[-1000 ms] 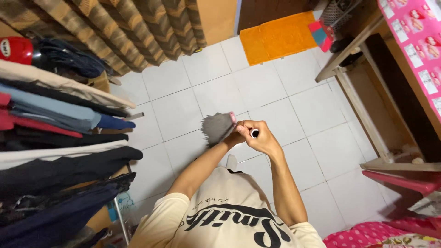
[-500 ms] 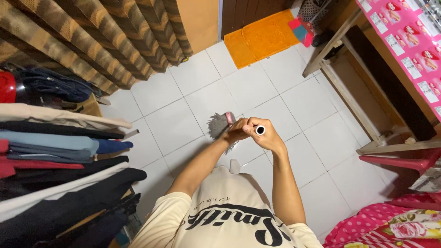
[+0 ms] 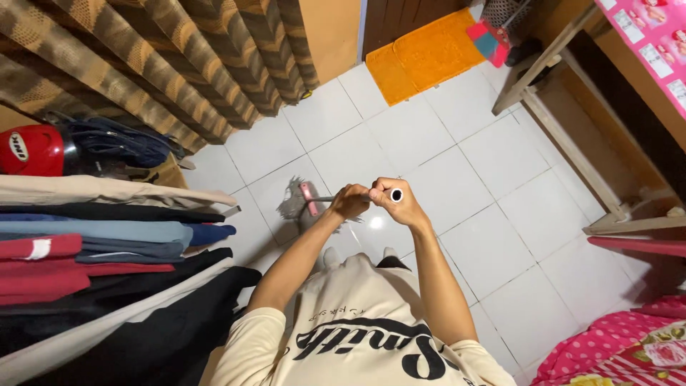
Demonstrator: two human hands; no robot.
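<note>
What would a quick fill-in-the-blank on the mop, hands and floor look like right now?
1. Both hands, left hand and right hand, grip the handle of a ____.
2. The mop head rests on the ____ tiled floor.
3. The mat by the door is ____.
4. The helmet by the clothes is ____.

Missing words: mop; white; orange; red
</note>
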